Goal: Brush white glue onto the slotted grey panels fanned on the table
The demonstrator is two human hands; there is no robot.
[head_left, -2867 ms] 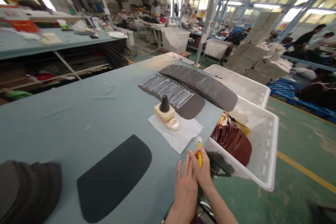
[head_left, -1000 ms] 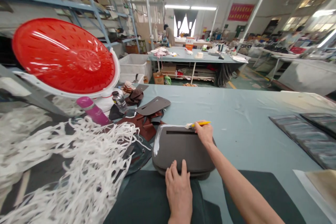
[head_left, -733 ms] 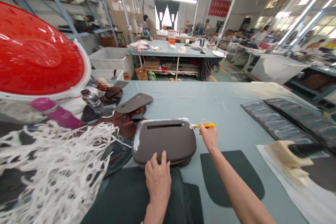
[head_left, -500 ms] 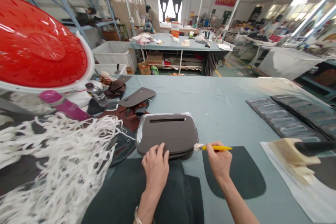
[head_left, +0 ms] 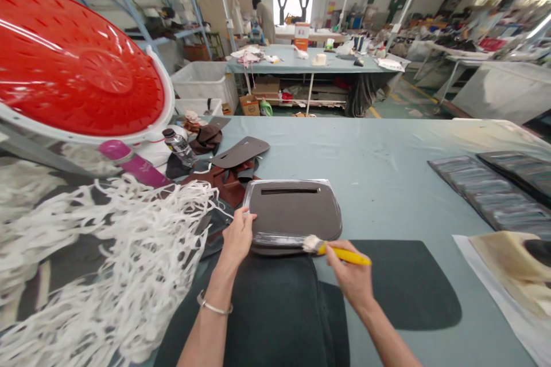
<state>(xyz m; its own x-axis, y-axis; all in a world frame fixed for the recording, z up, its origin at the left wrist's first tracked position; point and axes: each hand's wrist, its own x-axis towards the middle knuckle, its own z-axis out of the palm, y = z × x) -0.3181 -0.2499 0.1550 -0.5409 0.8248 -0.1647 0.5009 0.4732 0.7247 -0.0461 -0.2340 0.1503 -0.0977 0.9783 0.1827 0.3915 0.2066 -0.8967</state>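
My right hand (head_left: 353, 280), low in the frame and right of centre, is closed around a yellow-handled brush with pale bristles (head_left: 345, 254), its tip on the near edge of a dark grey, round-cornered flat panel with a long slot (head_left: 297, 213). That panel lies at the centre of the frame, on the pale blue-green bench (head_left: 365, 183). My left hand (head_left: 238, 236) touches its left edge, fingers bent; I can't tell whether they pinch it or only steady it. If that hold is light, I judge the brush's drag could twist the panel and leave the white streaks uneven. My left fingers are also close to the streaked left edge, so they could smear it or pick up the coating. Just below, a dark green sheet pile (head_left: 275, 304) sits so near the brush that a stroke overrunning the edge could spot it; the flat dark green piece (head_left: 408, 284) at lower right risks drips from a loaded brush. At left, the heap of white strips (head_left: 146, 241) could catch on my left forearm if it swung outward.
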